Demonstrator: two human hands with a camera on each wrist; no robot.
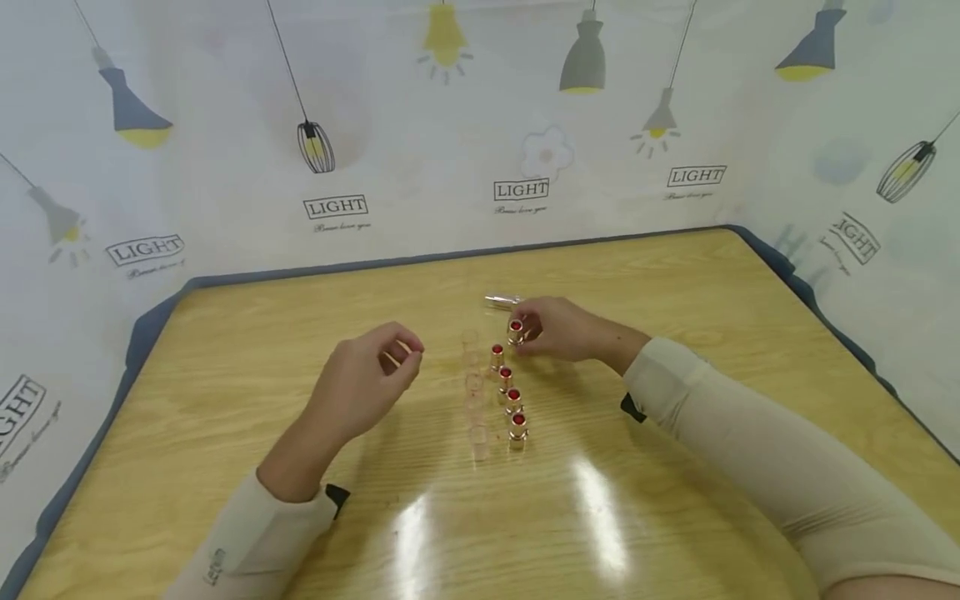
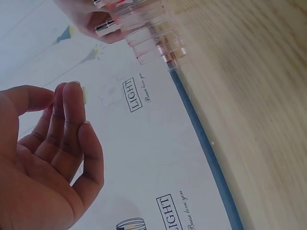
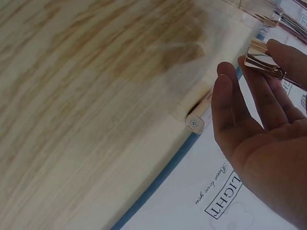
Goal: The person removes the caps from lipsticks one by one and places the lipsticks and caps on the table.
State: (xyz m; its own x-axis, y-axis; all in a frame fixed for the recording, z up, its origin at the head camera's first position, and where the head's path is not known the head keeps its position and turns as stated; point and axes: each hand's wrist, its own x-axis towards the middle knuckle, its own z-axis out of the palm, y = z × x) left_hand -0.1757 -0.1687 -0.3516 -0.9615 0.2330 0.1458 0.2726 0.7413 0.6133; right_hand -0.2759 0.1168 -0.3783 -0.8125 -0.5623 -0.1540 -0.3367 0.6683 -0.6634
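Between thumb and fingers my right hand (image 1: 564,330) pinches a rose-gold lipstick tube (image 3: 259,56), upright, its red tip facing up in the head view. It is at the far end of a row of similar lipsticks (image 1: 513,400) standing on the table with red tips bare. Left of these runs a row of clear caps (image 1: 476,408), which the left wrist view also catches at its top. My left hand (image 1: 367,375) hovers left of the caps, fingers loosely curved, holding nothing. Behind the right hand, one more lipstick (image 1: 501,301) lies on its side.
The wooden table (image 1: 300,317) meets a pale cloth backdrop (image 1: 420,167) printed with lamps, with a dark blue border along the table's far and side edges. The standing lipsticks and caps are close together near the table's middle.
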